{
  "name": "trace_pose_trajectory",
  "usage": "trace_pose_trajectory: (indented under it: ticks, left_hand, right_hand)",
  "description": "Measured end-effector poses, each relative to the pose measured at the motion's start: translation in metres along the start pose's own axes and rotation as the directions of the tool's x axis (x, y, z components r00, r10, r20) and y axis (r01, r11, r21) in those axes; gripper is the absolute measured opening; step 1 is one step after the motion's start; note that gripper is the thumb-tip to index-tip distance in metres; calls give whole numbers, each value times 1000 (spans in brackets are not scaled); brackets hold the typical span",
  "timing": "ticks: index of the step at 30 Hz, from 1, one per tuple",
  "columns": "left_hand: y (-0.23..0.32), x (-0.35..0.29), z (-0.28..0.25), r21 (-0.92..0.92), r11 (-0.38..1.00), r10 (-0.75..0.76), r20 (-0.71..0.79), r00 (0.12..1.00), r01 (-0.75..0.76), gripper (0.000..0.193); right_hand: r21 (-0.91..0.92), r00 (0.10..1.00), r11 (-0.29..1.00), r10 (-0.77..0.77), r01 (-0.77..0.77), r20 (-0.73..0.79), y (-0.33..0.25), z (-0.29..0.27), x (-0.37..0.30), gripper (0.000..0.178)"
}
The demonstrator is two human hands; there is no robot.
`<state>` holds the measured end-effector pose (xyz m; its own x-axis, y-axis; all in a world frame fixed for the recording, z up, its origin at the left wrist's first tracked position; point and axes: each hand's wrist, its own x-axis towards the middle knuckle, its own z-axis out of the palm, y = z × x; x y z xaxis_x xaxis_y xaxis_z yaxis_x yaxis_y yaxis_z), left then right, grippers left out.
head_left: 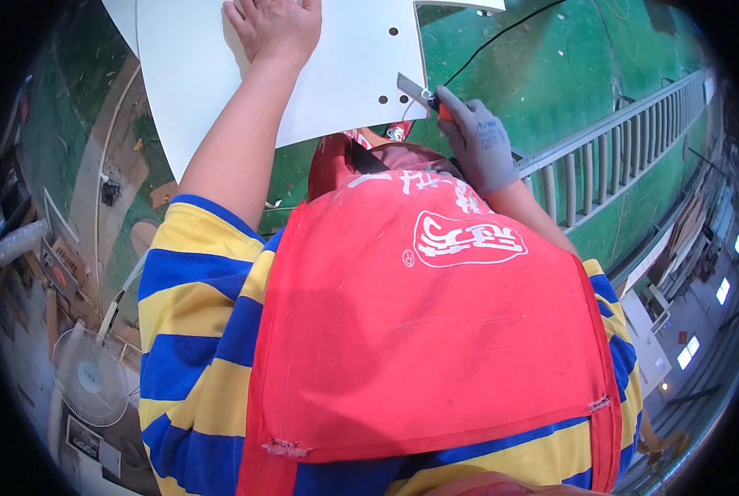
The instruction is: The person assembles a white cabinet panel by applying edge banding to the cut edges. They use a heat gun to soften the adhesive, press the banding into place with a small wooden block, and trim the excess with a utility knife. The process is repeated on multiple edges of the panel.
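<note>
A large white panel [196, 91] with several dark round holes lies before me. My left hand [278, 29] is bare and rests flat on it, fingers spread, their tips partly cut off by the top of the picture. My right hand [481, 145] wears a grey glove and is closed around the orange handle of a utility knife [415, 88]. Its broad metal blade points left and away from me, over the panel's right edge near two of the holes. Whether the blade touches the panel I cannot tell.
A metal ladder [625, 149] lies along the right on the green floor [518, 66]. A black cable [485, 45] runs across the floor behind the knife. At the lower left stands a fan [91, 376]. My red apron [435, 331] fills the near middle.
</note>
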<state>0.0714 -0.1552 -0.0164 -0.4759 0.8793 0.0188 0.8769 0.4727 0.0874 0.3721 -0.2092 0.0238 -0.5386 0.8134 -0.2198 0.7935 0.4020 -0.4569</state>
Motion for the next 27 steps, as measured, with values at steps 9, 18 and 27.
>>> trace_pose_trajectory:
  ticks: [9,18,27]
  left_hand:
    - [-4,-4,2,48,998,33,-56,998,-30,68]
    - [-2,-10,-6,-17,999,29,-12,1000,-29,69]
    - [3,-21,-4,-34,997,71,-109,991,-75,69]
  right_hand:
    - [-78,998,995,55,-56,-10,-8,-1,-4,41]
    - [-101,996,991,92,-91,7,-16,-5,7,44]
    - [-146,992,987,54,-71,-113,-10,-6,33,41]
